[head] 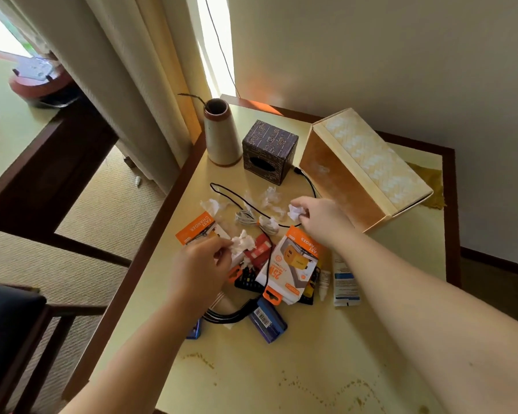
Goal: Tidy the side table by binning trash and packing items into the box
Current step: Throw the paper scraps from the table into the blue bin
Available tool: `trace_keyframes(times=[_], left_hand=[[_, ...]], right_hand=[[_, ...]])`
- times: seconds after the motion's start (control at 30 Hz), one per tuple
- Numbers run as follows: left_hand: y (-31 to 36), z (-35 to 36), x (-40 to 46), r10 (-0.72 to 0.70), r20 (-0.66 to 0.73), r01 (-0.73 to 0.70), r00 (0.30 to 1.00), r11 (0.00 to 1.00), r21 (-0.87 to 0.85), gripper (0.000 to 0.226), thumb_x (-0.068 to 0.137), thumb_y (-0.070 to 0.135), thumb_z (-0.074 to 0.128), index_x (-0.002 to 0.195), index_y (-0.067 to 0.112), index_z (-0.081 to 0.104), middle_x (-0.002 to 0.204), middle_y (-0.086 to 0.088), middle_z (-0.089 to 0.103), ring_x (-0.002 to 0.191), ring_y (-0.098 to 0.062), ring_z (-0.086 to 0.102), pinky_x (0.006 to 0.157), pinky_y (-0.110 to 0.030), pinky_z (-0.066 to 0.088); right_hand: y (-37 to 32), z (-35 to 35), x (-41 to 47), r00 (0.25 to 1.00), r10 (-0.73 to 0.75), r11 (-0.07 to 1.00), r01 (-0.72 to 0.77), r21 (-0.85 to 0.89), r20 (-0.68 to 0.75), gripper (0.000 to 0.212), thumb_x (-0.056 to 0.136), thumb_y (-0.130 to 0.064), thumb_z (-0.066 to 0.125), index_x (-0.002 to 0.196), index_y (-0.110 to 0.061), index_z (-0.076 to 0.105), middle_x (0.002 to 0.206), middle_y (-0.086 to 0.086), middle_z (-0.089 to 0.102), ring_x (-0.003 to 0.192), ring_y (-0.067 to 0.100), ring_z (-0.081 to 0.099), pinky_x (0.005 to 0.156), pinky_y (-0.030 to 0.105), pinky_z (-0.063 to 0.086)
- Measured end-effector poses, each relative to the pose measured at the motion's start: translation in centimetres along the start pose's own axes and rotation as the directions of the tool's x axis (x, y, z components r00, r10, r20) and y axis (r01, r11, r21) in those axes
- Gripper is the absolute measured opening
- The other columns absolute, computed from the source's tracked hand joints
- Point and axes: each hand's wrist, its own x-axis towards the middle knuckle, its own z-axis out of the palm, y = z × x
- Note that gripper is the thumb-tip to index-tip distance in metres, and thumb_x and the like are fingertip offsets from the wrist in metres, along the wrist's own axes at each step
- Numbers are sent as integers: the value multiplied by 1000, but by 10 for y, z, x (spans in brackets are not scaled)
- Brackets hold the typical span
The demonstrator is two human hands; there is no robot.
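You are gathering trash first; your left hand [202, 259] is pinching a crumpled tissue [243, 242] above the near charger boxes, and your right hand [320, 216] is closing its fingers round another tissue wad [294, 212] just beside the woven box [365, 171], which is lying on its side; loose wads [269, 197] are remaining by the black cable [237, 197]; no bin is showing, so next you will likely be carrying both off the side table [281, 369].

white tissues [243, 242], orange charger packs [296, 264] (yellow tabletop [281, 369])

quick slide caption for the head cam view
Both hands pinch crumpled tissues, left hand and right hand, above charger packs and cables on the side table, woven box lying open nearby.
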Motion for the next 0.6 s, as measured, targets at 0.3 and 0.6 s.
trace_keyframes(times=[0.3,0.6], left_hand=[[-20,-44,-23,-91,-3,90,996,992,-90,24,86,6,81,107,19,81,96,15,73,84,0,70,81,-13,54],[-36,-69,-47,-100,-49,93,994,988,-126,22,88,10,80,107,21,82,95,14,77,85,2,71,83,-18,58]], right_hand=[[-25,6,40,989,-34,946,79,-315,146,34,103,-24,60,134,-33,69,134,-2,70,108,23,68,78,30,53],[-30,1,19,976,-61,993,39,-108,-209,24,103,-27,60,121,-26,77,103,-1,69,92,22,63,68,32,53]])
